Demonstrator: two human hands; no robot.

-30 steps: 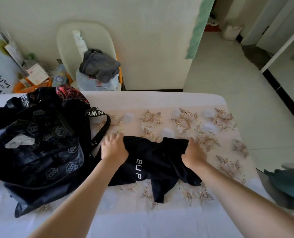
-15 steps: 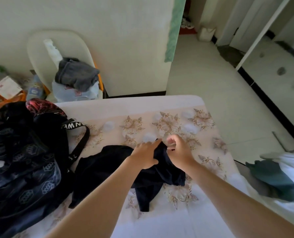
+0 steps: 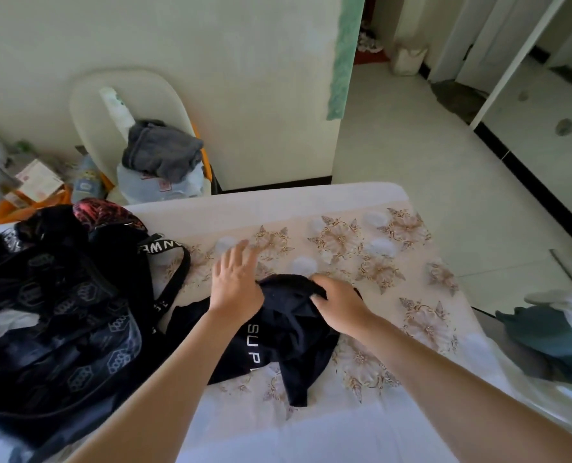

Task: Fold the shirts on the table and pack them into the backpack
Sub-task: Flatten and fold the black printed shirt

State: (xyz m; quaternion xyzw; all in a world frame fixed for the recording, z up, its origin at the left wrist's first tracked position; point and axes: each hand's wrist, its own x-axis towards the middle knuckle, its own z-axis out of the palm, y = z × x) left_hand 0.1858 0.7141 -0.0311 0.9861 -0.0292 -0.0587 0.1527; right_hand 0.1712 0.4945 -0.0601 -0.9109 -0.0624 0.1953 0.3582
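A black shirt (image 3: 278, 339) with white letters lies bunched in the middle of the table (image 3: 411, 295). My left hand (image 3: 234, 282) hovers over its far left edge with the fingers spread and straight. My right hand (image 3: 339, 304) grips a fold of the black shirt at its far right, fingers curled into the cloth. A black backpack (image 3: 54, 325) with a hexagon pattern sits at the left, its mouth gaping, with a strap (image 3: 174, 272) lying toward the shirt.
The table wears a floral cloth (image 3: 378, 262). A teal garment (image 3: 545, 342) lies off the table's right edge. A chair (image 3: 87, 105) behind the table holds a grey garment (image 3: 161, 148). Open floor lies to the right.
My left hand has let go of the shirt and moved left, opening its fingers. The right hand keeps hold of the cloth. The lettering shows again.
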